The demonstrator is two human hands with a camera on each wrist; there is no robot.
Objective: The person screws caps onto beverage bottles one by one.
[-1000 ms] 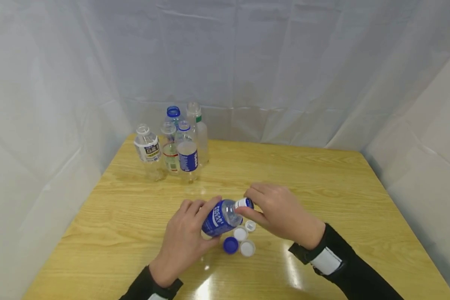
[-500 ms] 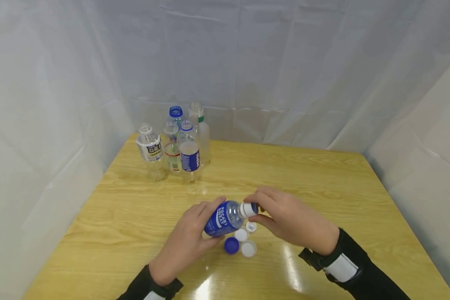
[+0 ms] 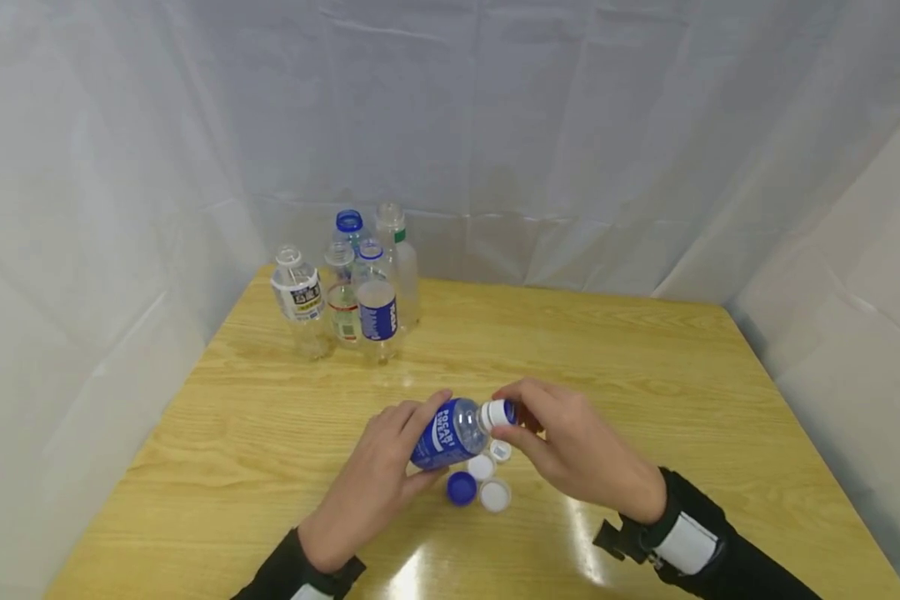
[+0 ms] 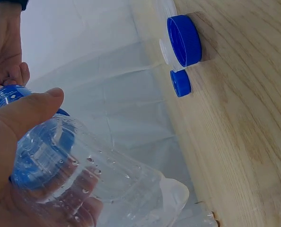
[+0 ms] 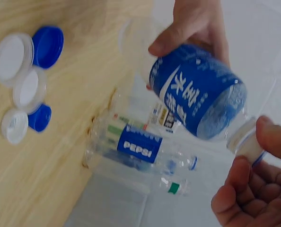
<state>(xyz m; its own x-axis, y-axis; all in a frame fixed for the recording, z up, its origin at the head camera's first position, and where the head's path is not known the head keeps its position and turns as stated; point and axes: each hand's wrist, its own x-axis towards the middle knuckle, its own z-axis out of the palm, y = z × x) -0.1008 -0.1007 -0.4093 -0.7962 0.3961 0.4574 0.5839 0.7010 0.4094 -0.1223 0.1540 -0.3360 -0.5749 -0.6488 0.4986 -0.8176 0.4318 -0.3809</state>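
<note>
A clear bottle with a blue label [image 3: 442, 437] is held tilted above the table, its neck pointing right. My left hand [image 3: 378, 467] grips it round the body; the left wrist view shows the thumb [image 4: 31, 111] across the bottle [image 4: 107, 175]. My right hand [image 3: 581, 442] pinches the white cap [image 3: 499, 413] at the bottle's mouth between thumb and fingers. In the right wrist view, the cap [image 5: 250, 144] sits between the thumb and curled fingers of the right hand [image 5: 259, 179], by the neck of the bottle [image 5: 192, 90].
Several loose caps, blue [image 3: 462, 489] and white [image 3: 495, 496], lie on the wooden table [image 3: 607, 350] below the held bottle. Several uncapped bottles stand together at the back left, including a Pepsi one [image 3: 377, 312]. Pale sheeting [image 3: 495, 125] hangs behind and at both sides.
Since a second ago, my right hand has shifted slightly right and its fingers have changed position round the cap. The bottle has moved slightly right with my left hand still gripping it.
</note>
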